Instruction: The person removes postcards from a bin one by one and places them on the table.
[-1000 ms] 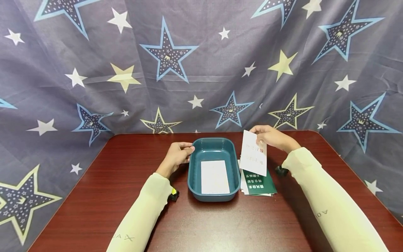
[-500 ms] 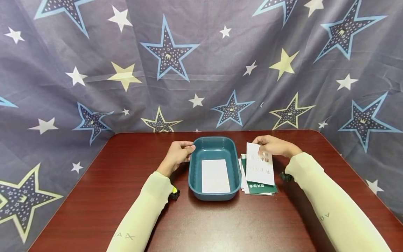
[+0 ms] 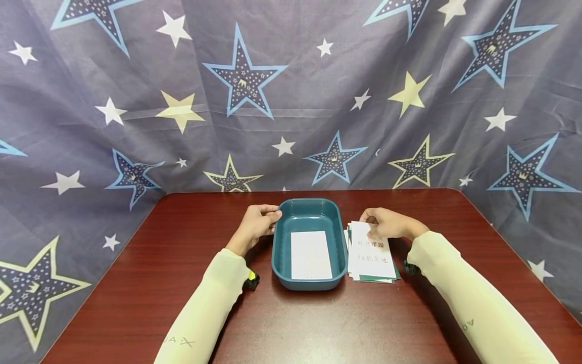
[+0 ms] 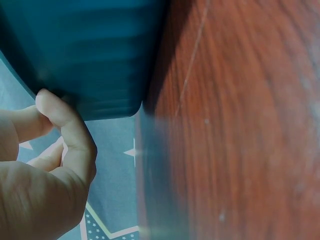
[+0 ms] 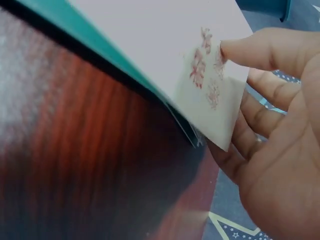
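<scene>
A white card point(image 3: 369, 253) with printed characters lies nearly flat over a stack of cards, and my right hand point(image 3: 390, 223) pinches its far edge. The right wrist view shows the thumb on top of this card point(image 5: 200, 85) and fingers beneath. Green and white edges of the card stack point(image 3: 374, 278) stick out below it. My left hand point(image 3: 256, 223) holds the left rim of a deep teal plastic tray point(image 3: 309, 285), near its far corner. Inside the tray lies another white card point(image 3: 311, 255). The left wrist view has the fingertips at the rim of the tray point(image 4: 90, 55).
A dark red wooden table point(image 3: 182, 253) carries everything. Behind it hangs a grey curtain point(image 3: 291, 91) with a star pattern. The card stack sits close against the tray's right side.
My right hand has lowered the white card from above the stack onto it, passing slightly right and then back left. My left hand and the tray have stayed put.
</scene>
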`<state>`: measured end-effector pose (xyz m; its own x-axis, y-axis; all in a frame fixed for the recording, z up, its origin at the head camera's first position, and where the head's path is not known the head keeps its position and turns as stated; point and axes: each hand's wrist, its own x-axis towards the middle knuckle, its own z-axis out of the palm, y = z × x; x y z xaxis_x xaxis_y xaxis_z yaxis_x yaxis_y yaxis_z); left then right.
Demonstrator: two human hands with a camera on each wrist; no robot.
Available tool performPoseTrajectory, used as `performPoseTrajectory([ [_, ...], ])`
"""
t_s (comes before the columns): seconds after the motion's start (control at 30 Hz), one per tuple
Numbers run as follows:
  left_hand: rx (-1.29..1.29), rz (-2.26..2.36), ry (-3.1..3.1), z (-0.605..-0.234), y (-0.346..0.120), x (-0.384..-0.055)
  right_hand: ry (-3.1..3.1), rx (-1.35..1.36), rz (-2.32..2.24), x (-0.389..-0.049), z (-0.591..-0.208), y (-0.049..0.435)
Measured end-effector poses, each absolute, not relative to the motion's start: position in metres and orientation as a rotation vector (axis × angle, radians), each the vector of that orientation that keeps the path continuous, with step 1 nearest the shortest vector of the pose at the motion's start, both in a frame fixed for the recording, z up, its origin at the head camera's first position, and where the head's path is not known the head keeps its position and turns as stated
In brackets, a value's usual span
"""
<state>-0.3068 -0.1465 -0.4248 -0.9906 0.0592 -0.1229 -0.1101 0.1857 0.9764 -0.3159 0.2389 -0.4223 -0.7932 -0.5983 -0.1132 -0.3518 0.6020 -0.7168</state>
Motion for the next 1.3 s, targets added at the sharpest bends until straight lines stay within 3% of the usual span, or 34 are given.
performPoseTrajectory([
  [0.37, -0.058, 1.938, 2.288, -0.425, -0.147, -0.307, 2.735, -0.930, -0.754, -0.314, -0.417, 0.228],
  [0.67, -0.047, 1.937, 2.294, -0.424, -0.148, -0.307, 2.922, -1.058, -1.019, -0.319, -0.399, 0.202],
  [0.9, -0.042, 1.942, 2.282, -0.423, -0.146, -0.306, 2.866, -1.140, -1.164, -0.313, -0.382, 0.173],
  [1.3, -0.043, 1.946, 2.277, -0.422, -0.147, -0.306, 2.682, -1.187, -0.877, -0.305, -0.383, 0.134],
])
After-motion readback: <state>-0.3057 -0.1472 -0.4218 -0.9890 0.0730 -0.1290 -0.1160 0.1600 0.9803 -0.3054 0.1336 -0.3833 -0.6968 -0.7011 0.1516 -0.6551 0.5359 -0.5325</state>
